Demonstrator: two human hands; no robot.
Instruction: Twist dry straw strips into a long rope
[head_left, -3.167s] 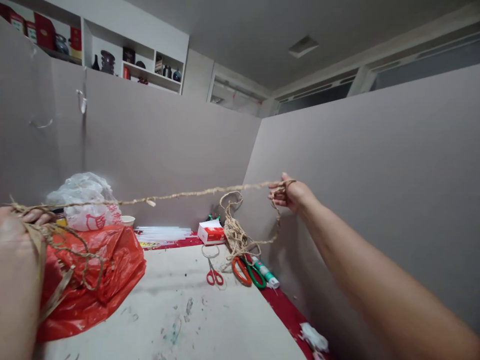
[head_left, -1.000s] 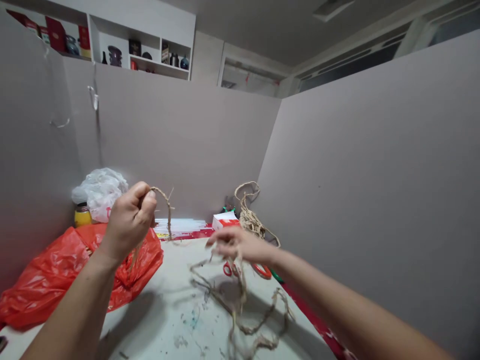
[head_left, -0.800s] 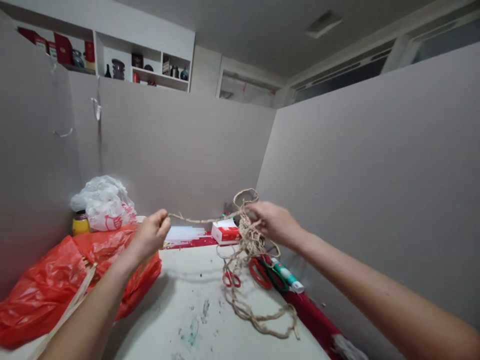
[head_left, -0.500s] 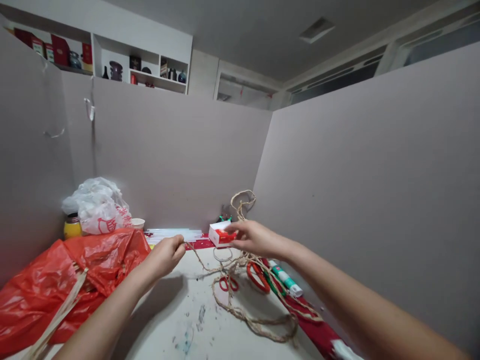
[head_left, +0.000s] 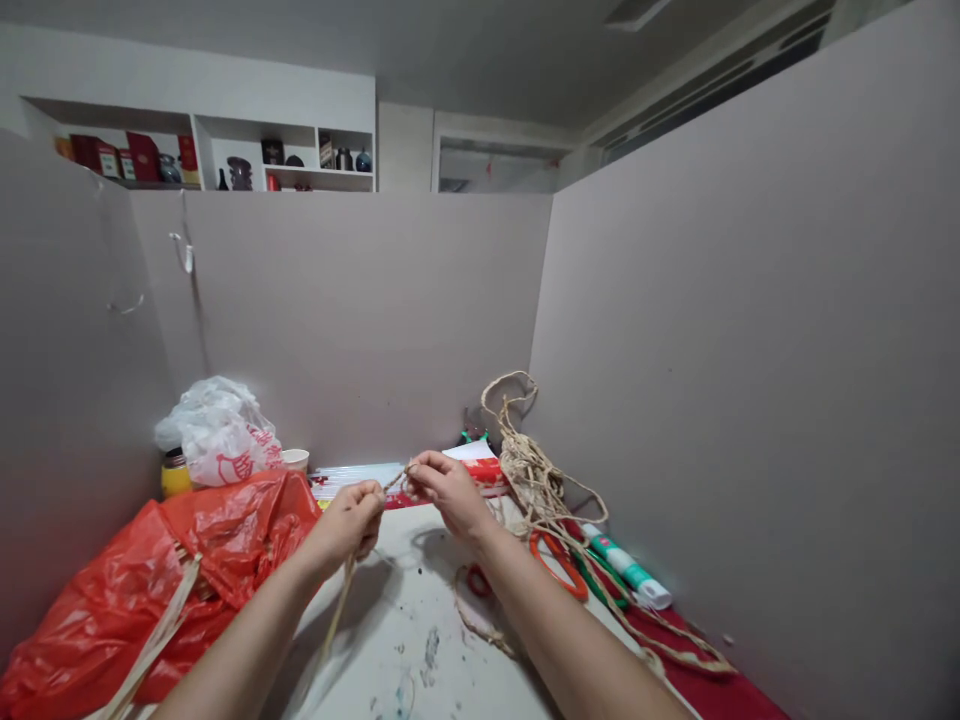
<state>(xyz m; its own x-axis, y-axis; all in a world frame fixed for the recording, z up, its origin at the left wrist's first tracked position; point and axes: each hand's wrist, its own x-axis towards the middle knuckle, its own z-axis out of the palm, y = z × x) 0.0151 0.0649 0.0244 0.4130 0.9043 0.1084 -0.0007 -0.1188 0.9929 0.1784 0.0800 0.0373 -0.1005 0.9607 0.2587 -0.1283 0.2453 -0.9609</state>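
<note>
Just above the table, my left hand (head_left: 351,522) is closed on a thin tan jute rope (head_left: 396,481). A short length spans the small gap to my right hand (head_left: 454,497), whose thumb and fingers pinch the rope. A pale strand (head_left: 339,612) hangs below my left fist toward the tabletop. Right of my right hand lies a tangled heap of jute rope (head_left: 534,478), with loops trailing down the table's right side. Orange-handled scissors (head_left: 556,566) rest under the strands, and a smaller red handle (head_left: 478,580) is partly hidden by my right forearm.
A red plastic bag (head_left: 247,535) with pale strips covers the left side. Behind it are a white plastic bag (head_left: 225,430), a yellow jar (head_left: 176,474) and a paper cup (head_left: 295,459). A green-and-white tube (head_left: 626,566) lies right. Grey partitions (head_left: 360,300) enclose the white table (head_left: 405,640).
My right hand has moved left, away from the small box and rope heap, and now pinches the rope close to my left hand. The view has shifted slightly.
</note>
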